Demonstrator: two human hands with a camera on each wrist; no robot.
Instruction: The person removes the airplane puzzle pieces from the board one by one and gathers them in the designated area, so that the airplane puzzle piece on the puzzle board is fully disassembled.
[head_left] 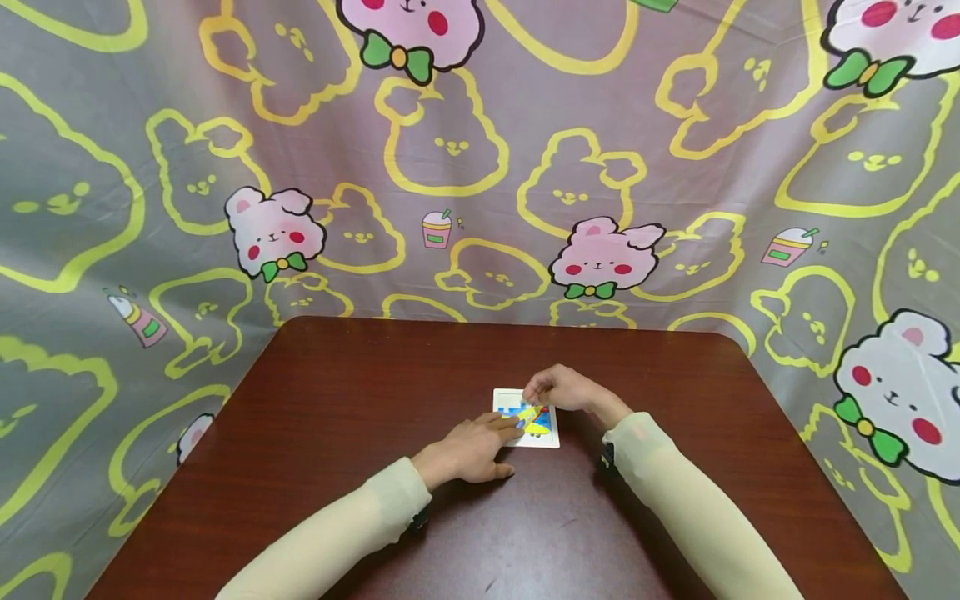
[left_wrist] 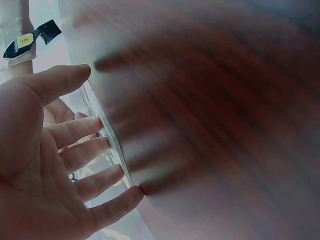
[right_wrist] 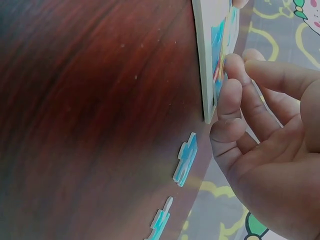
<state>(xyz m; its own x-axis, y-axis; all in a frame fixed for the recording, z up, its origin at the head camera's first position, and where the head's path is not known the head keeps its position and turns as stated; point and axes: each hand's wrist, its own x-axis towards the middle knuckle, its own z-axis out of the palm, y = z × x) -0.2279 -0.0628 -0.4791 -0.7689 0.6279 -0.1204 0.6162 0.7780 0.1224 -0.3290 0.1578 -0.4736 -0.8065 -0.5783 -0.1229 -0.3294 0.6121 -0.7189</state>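
A small white-bordered jigsaw puzzle board (head_left: 542, 443) lies flat on the table, with a blue and yellow picture inside its frame. My left hand (head_left: 468, 450) rests over the board's left side, fingers stretched out and thumb spread, covering part of the picture. Above the board's upper right corner is my right hand (head_left: 564, 389), its fingers bent and its thumb close to the index fingertip. Whether a piece sits between those fingertips is hidden. In the right wrist view, two blue puzzle pieces, one nearer (right_wrist: 185, 160) and one farther off (right_wrist: 159, 222), lie on the table beside the board.
The dark reddish-brown table (head_left: 360, 375) has rounded far corners. Behind it and along both sides hangs a grey curtain (head_left: 495, 150) printed with cartoon animals. A dark strap (left_wrist: 25, 44) circles the right wrist.
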